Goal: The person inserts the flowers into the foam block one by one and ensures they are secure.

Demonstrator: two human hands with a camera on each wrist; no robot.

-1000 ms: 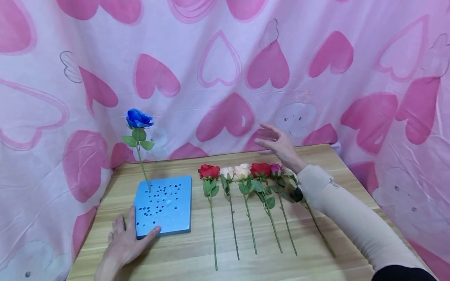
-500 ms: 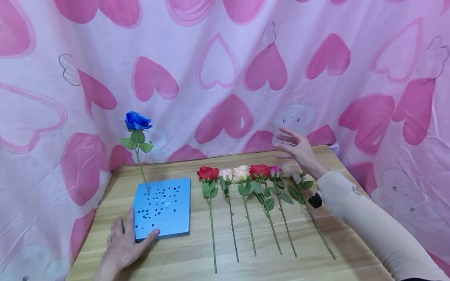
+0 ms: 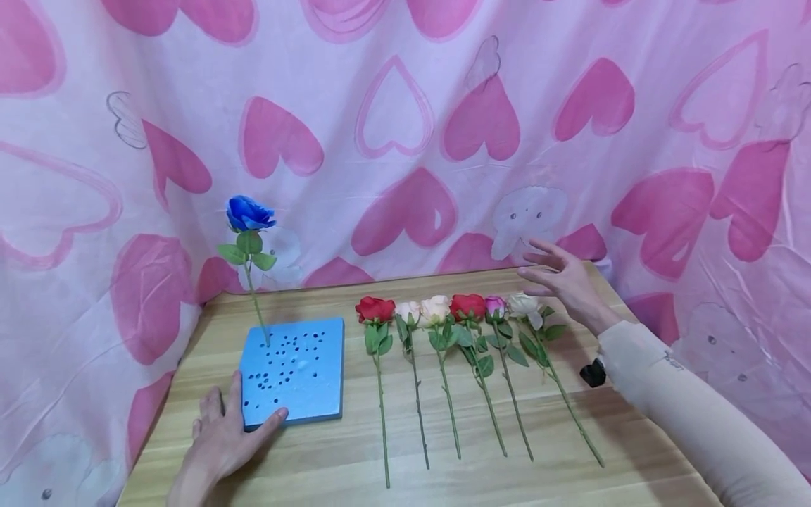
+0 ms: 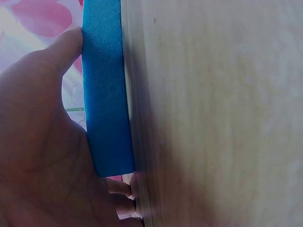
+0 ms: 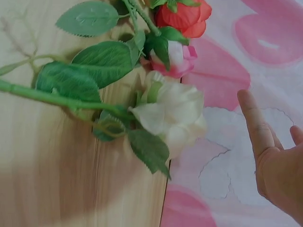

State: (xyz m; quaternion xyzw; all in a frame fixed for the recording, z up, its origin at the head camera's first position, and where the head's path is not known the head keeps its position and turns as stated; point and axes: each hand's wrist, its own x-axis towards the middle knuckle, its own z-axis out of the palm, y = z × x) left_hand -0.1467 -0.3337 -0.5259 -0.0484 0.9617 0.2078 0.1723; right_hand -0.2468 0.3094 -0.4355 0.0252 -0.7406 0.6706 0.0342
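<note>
The white rose (image 3: pixel 524 307) lies on the worktop (image 3: pixel 329 472), last in the row at the right, its bloom towards the far edge and its stem slanting towards the near one. From where I stand, the right hand (image 3: pixel 566 283) is just beyond the bloom, near the far right corner, fingers loosely spread and holding nothing; its fingertips are clear of the petals. The purple rose (image 3: pixel 495 305) sits just beside, so close that I can't tell whether the blooms touch.

Over by the left edge is the block (image 3: pixel 319 398), pitted with holes. The left hand (image 3: pixel 222 436) rests at its near left corner, thumb out along the near side and the other fingers against the left side, open rather than clenched. The blue rose (image 3: pixel 250 214) stands in the block's far left part, leaning slightly.

I'd guess the white rose is artificial and very light, with soft petals that crease easily and a stiff, springy stem. The bare stem below the leaves looks the best hold. The block looks like foam, light enough to skid unless steadied.
</note>
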